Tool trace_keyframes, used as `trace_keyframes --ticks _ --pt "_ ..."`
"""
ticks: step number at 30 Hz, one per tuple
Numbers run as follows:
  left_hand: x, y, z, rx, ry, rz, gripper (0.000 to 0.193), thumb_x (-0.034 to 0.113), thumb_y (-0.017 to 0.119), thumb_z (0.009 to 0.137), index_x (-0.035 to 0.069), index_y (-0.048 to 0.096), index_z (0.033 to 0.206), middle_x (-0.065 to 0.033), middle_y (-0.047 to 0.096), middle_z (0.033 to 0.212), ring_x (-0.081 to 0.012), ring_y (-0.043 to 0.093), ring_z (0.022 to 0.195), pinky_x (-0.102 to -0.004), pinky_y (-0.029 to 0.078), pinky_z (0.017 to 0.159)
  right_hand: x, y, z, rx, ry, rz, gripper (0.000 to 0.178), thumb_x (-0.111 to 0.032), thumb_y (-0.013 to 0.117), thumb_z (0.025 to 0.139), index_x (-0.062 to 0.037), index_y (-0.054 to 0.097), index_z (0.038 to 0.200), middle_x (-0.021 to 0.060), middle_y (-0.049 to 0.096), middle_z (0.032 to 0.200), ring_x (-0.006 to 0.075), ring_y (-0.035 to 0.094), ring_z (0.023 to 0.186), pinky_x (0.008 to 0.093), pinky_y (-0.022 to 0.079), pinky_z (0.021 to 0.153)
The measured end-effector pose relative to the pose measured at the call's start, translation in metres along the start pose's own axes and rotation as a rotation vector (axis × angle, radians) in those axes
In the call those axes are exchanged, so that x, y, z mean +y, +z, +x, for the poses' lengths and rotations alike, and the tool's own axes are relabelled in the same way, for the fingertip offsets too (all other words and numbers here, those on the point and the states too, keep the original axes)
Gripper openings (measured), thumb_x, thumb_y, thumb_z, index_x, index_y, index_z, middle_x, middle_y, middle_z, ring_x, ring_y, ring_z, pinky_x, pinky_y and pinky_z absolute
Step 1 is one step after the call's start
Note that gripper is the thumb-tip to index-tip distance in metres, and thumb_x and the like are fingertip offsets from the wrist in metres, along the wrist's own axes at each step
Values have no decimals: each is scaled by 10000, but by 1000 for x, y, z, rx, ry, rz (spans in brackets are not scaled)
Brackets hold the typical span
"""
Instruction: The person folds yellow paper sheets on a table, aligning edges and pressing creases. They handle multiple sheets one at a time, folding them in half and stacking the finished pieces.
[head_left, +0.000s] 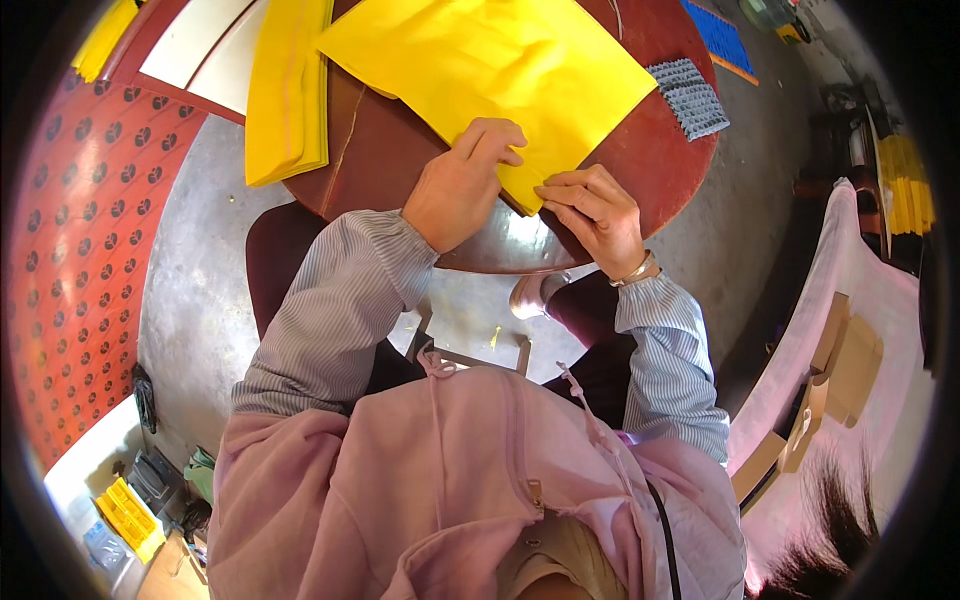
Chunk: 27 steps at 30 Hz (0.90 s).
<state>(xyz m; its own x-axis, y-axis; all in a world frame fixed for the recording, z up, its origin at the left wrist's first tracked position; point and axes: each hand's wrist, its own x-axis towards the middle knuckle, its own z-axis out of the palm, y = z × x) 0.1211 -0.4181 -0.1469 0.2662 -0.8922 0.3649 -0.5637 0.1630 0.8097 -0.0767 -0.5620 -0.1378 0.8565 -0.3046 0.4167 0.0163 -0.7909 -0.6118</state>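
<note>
At the near edge of the table (pixel 395 150), the right hand (pixel 596 211) pinches the yellow sheet (pixel 500 70). The half-curled left hand (pixel 462 185) hides its grip; the sheet's far end is cropped.

To my right I see a grey textured cloth (pixel 690 98) on the table (pixel 665 165), a blue panel (pixel 720 36) beyond, and open cardboard (pixel 857 370) on pink fabric (pixel 887 300); leftward, a red patterned sheet (pixel 85 230)
</note>
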Motion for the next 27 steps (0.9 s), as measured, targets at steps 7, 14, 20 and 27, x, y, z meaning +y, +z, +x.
trace_keyframes --ticks 7,14,20,27 --pt "0 -12 -3 -128 -28 34 473 -152 525 839 39 616 1263 -203 551 1390 -337 616 1262 -386 508 1044 -1 4 3 62 43 62 128 -18 804 877 -21 764 997 94 752 1006 252 721 878 334 577 760" --pt "-6 -12 -6 -158 24 -49 389 -82 611 863 63 719 1207 -174 554 1410 -323 639 1219 -377 526 1009 -6 9 1 104 258 206 117 -5 808 877 -19 746 976 60 705 927 154 673 803 271 521 702" --pt "-5 -3 -5 -53 -47 -46 223 3 757 883 47 755 1102 -159 623 1330 -299 681 1149 -361 558 943 -3 16 -2 147 248 230 150 -6 821 869 -37 724 980 33 662 918 120 633 776 262 503 687" --pt "-10 3 -3 55 -75 -93 145 6 795 868 21 764 1009 -116 696 1196 -281 660 1207 -362 544 981 -2 18 -9 185 220 186 250 34 853 843 -28 690 1022 42 665 970 128 629 852 266 513 747"
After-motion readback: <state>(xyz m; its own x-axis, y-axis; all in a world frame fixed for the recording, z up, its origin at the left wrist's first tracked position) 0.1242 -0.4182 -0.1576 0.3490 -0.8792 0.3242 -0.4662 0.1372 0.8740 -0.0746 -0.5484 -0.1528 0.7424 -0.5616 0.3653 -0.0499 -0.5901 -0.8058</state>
